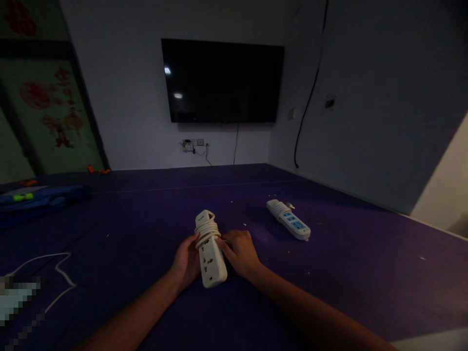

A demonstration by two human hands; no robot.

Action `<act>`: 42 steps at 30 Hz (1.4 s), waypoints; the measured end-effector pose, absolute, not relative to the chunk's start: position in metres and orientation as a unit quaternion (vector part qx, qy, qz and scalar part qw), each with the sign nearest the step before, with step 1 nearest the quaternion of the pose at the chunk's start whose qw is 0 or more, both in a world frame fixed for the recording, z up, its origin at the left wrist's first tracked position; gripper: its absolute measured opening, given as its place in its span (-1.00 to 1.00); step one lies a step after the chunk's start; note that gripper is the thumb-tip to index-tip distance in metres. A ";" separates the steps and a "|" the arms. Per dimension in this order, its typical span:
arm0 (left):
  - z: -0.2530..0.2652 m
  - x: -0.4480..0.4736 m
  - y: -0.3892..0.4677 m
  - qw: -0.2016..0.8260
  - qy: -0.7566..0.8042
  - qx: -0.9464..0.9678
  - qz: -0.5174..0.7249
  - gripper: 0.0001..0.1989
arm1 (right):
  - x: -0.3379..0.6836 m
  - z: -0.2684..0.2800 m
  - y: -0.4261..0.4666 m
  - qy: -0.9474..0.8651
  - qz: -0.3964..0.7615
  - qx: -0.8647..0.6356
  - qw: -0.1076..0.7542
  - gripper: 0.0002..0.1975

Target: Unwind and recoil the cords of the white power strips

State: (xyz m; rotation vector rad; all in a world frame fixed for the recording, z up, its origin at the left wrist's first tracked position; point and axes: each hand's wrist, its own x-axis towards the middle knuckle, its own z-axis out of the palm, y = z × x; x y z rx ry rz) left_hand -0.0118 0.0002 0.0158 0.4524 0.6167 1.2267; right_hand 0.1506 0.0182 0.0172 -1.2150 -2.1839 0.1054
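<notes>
A white power strip point(212, 265) with its cord point(206, 231) wound several times round its upper half is held up in front of me, tilted. My left hand point(186, 261) grips its left side, fingers behind it and thumb near the coil. On the right edge, my right hand point(240, 251) has its thumb at the wound cord; its other fingers are curled and partly hidden. A second power strip point(292, 223), white with blue sockets, lies on the purple surface to the right, its cord also wrapped round it and its plug on top.
The purple surface point(347, 253) carries small white scraps. Blue cloth point(62, 197) lies at the left, with a white cable point(60, 268) nearer me. A television point(223, 83) hangs on the far wall above wall sockets point(195, 144). A black cable point(310, 95) dangles at the right wall.
</notes>
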 end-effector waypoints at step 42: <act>0.006 -0.025 0.003 0.796 0.222 0.287 0.486 -0.47 | 0.176 0.006 0.074 -0.816 -0.052 -0.522 0.243 -0.70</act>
